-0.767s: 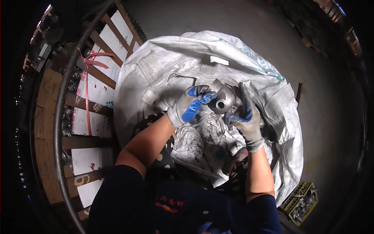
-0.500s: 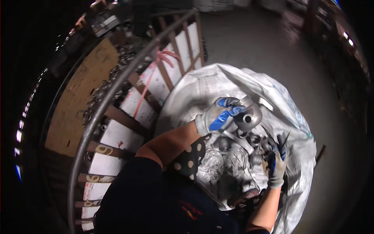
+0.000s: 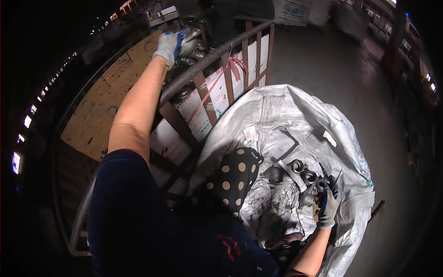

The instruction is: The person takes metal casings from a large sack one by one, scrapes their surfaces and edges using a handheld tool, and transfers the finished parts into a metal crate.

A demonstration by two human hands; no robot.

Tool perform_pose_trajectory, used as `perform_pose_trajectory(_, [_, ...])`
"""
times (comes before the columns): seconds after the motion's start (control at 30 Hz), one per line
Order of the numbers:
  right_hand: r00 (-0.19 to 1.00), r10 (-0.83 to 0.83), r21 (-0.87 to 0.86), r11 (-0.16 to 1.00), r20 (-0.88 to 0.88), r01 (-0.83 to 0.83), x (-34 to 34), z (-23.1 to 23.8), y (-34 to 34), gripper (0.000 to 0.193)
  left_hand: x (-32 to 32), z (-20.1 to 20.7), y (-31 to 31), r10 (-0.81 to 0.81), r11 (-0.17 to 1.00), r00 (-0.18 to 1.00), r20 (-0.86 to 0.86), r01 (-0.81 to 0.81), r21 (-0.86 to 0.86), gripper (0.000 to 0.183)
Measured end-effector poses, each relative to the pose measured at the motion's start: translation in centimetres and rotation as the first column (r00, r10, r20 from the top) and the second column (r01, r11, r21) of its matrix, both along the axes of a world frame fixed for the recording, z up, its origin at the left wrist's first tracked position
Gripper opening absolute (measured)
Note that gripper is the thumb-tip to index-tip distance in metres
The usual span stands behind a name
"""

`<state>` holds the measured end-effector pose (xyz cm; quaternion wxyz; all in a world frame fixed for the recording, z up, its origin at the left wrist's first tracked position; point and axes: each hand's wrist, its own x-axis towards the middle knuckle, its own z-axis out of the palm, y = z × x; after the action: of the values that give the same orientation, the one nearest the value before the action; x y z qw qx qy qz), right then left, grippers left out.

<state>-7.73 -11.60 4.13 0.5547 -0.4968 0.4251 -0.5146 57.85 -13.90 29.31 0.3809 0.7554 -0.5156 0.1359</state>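
My left hand [image 3: 167, 48], in a white glove with blue fingers, reaches over a metal-railed crate at the far left. A grey metal fitting [image 3: 188, 45] is at its curled fingers, blurred by motion, above other grey parts. My right hand [image 3: 328, 210], gloved the same way, is closed inside the white woven bag [image 3: 281, 104] at the right. A thin, dark, pointed tool [image 3: 338, 177] sticks up from it; its exact kind cannot be made out. Beside that hand lie several round metal fittings [image 3: 310, 176], some with open ends showing.
The crate's thick rail [image 3: 207, 59] and brown slats stand between my left arm and the bag. White panels [image 3: 199, 99] and a red ribbon [image 3: 235, 67] are on its side. A brown board [image 3: 99, 104] lies within the crate. Black dotted cloth [image 3: 235, 177] covers the bag's near side.
My left hand has carried a round metal fitting from above the bag leftward and away, over the crate's rail. My right hand stays in the bag, almost still. The view has shifted left.
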Motion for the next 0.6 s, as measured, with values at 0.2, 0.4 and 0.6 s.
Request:
perform_pose_trajectory(0.2, [0.988,-0.063,0.094,0.993,-0.14,0.077,-1.0,1.7,1.4,0.031,6.8,-4.2,0.5,-0.013,0.394,0.837,0.546,-0.498,0.772,0.04])
perform_pose_trajectory(0.4, [0.997,-0.047,0.178,0.982,-0.062,0.057,0.9,3.2,0.9,0.021,5.3,0.5,-2.4,-0.093,0.924,0.973,0.212,0.004,0.383,0.033])
perform_pose_trajectory(0.6, [0.982,-0.129,0.218,0.963,-0.14,0.158,0.4,4.4,2.1,0.022,-29.2,-10.8,-8.5,-0.598,0.307,0.488,-0.635,0.872,0.381,0.029])
